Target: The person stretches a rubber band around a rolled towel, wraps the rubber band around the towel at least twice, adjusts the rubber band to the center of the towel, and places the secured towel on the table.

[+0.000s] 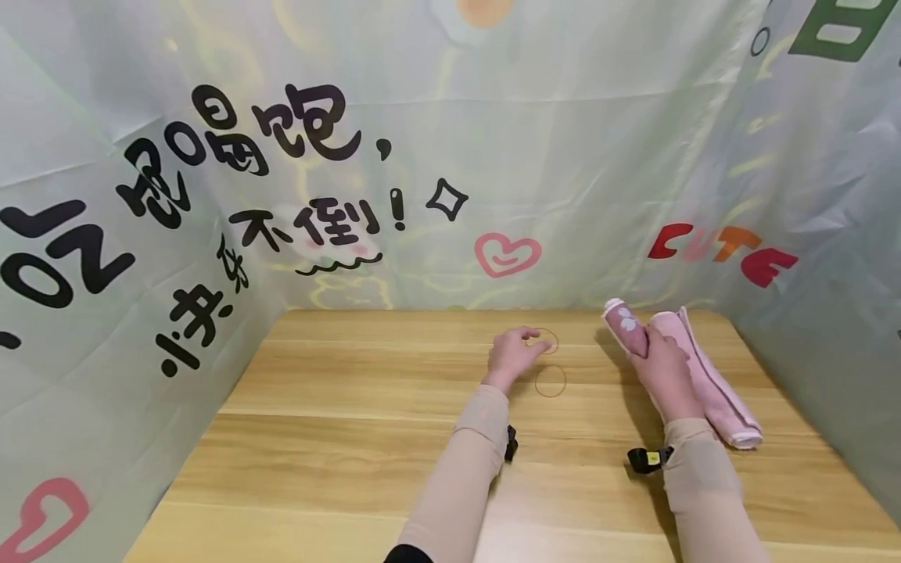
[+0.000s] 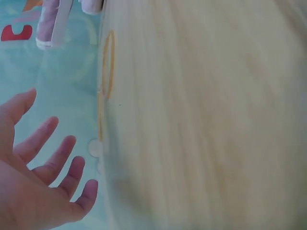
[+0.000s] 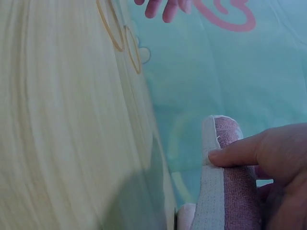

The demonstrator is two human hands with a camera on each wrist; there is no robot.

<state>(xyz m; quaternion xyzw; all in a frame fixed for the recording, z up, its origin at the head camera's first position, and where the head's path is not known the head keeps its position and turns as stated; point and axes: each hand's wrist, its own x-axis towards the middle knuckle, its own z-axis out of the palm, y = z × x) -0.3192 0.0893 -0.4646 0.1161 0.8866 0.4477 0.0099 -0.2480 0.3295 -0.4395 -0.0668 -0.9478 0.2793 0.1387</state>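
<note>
My right hand (image 1: pixel 666 379) grips a rolled mauve towel (image 1: pixel 625 324) with a pale edge and a light flower pattern. In the right wrist view the thumb lies across the towel roll (image 3: pixel 235 196), near its far end. Just to the right, a second rolled towel (image 1: pixel 725 391), light pink, lies on the table. My left hand (image 1: pixel 512 356) is held out with its fingers apart and nothing between them, beside the farther of two thin rubber bands (image 1: pixel 558 342). The nearer rubber band (image 1: pixel 565 383) lies flat on the wood.
The wooden table (image 1: pixel 338 453) is bounded at the back and sides by a printed cloth (image 1: pixel 591 172) with lettering and hearts. A black wrist strap (image 1: pixel 644 460) sits at the right cuff, another strap (image 1: pixel 511 444) at the left.
</note>
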